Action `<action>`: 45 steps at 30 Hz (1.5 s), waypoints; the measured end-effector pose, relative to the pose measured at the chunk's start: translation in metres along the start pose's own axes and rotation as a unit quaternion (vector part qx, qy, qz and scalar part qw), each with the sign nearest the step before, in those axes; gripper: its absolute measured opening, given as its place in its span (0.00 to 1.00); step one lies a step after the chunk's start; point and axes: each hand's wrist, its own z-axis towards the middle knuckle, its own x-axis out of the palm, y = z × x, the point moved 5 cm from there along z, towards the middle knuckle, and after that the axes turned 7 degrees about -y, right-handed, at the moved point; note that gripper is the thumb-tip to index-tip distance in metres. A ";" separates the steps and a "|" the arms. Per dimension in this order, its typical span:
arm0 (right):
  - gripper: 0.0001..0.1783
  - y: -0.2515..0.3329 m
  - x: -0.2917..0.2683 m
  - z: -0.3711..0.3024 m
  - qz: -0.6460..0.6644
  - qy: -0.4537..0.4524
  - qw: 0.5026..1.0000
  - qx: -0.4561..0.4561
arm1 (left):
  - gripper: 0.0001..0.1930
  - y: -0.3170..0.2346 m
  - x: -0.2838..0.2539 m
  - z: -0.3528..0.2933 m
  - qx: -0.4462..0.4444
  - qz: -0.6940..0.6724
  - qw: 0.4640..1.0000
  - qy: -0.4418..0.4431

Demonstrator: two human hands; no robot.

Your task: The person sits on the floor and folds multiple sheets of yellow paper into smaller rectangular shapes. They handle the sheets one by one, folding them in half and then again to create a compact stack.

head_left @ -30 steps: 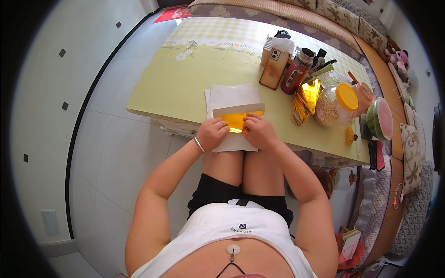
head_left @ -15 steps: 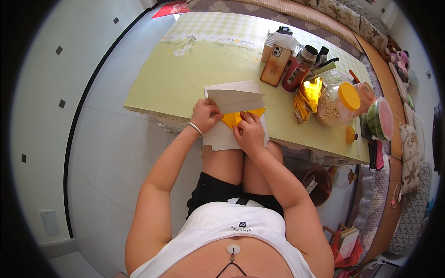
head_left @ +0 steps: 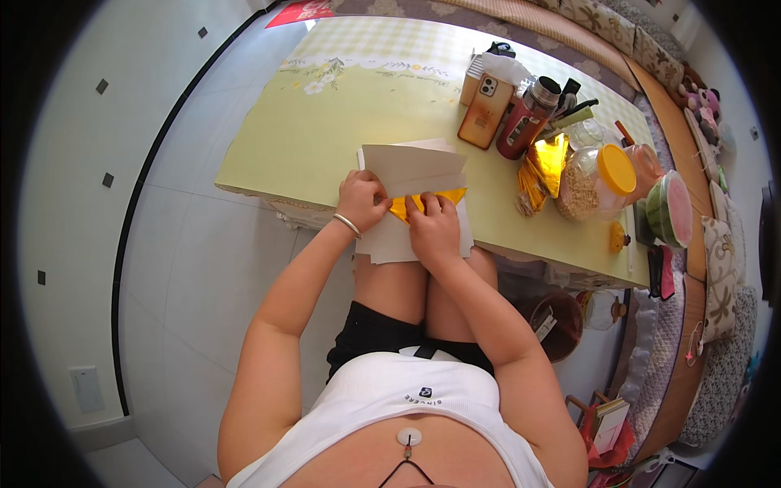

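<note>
A piece of shiny gold paper (head_left: 452, 196), folded into a long, flat shape with slanting ends, lies across white sheets (head_left: 411, 169) at the table's near edge. My left hand (head_left: 362, 200) is closed, thumb and finger pinching the gold paper's left corner. My right hand (head_left: 435, 230) rests over its middle, bent fingers pressing along it, and hides part of it. Behind the gold paper one white sheet stands up a little in a crease. The lower sheets reach over my knees.
On the yellow-green table cover (head_left: 277, 146) stand a phone (head_left: 486, 110), a red thermos (head_left: 527, 122), a stack of gold paper (head_left: 545, 167), a jar with a yellow lid (head_left: 582, 185) and a watermelon piece (head_left: 669, 210) at the right. Below is a brown bin (head_left: 556, 329).
My right hand has shifted slightly left along the gold paper, its fingers now spread more over the top edge. My left hand stays at the left corner.
</note>
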 end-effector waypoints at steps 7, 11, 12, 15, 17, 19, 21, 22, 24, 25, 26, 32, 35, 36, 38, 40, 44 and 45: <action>0.24 -0.001 0.004 -0.004 -0.032 0.020 0.999 -0.018 | 0.10 -0.041 -0.002 -0.030 0.237 0.064 0.969 -0.036; 0.24 0.000 0.003 -0.004 -0.032 0.034 0.999 -0.022 | 0.13 -0.029 -0.016 -0.043 0.188 0.100 0.975 -0.065; 0.24 -0.001 0.003 -0.004 -0.038 0.030 0.999 -0.025 | 0.12 -0.031 -0.015 -0.043 0.180 0.092 0.977 -0.062; 0.25 -0.008 0.006 -0.007 -0.005 0.039 0.999 0.004 | 0.11 -0.038 -0.012 -0.029 0.139 0.109 0.984 -0.027; 0.26 -0.016 0.001 0.003 0.044 0.073 0.995 0.054 | 0.11 -0.036 -0.008 -0.012 0.094 0.123 0.988 -0.003; 0.27 -0.030 -0.011 0.020 0.098 0.131 0.978 0.127 | 0.11 -0.033 -0.002 0.000 0.039 0.122 0.992 0.018; 0.30 -0.048 -0.011 0.034 0.037 0.120 0.990 0.061 | 0.14 -0.025 0.006 0.006 -0.003 0.124 0.992 0.008; 0.32 -0.054 -0.012 0.042 0.001 0.092 0.996 0.002 | 0.14 -0.023 0.008 0.008 -0.016 0.129 0.991 0.018; 0.37 -0.061 -0.010 0.048 -0.063 0.076 0.992 -0.074 | 0.14 -0.020 0.016 0.017 -0.035 0.134 0.989 0.058; 0.35 -0.062 -0.007 0.053 -0.048 0.126 0.988 -0.070 | 0.14 -0.019 0.019 0.022 -0.043 0.136 0.986 0.088; 0.33 -0.064 -0.003 0.057 -0.033 0.176 0.982 -0.065 | 0.14 -0.018 0.021 0.024 -0.051 0.138 0.982 0.118; 0.31 -0.042 -0.003 0.070 -0.073 0.359 0.915 -0.171 | 0.05 -0.044 0.020 0.018 0.093 0.106 0.984 0.109; 0.30 -0.049 0.003 0.043 -0.050 0.301 0.929 -0.209 | 0.12 -0.057 0.025 -0.005 0.147 0.120 0.974 0.122; 0.29 -0.054 0.005 0.030 -0.028 0.259 0.941 -0.217 | 0.14 -0.054 0.029 -0.019 0.186 0.135 0.971 0.066; 0.28 -0.069 -0.002 0.009 0.023 0.229 0.961 -0.154 | 0.22 -0.050 0.027 -0.038 0.196 0.152 0.967 0.063; 0.28 -0.085 -0.012 0.000 0.045 0.222 0.968 -0.111 | 0.21 -0.043 0.018 -0.049 0.202 0.158 0.966 0.037; 0.30 -0.097 -0.025 0.001 0.042 0.239 0.965 -0.103 | 0.19 -0.041 0.003 -0.047 0.189 0.140 0.972 0.003; 0.30 -0.096 -0.027 0.002 0.043 0.240 0.964 -0.109 | 0.18 -0.045 0.000 -0.042 0.186 0.135 0.973 0.002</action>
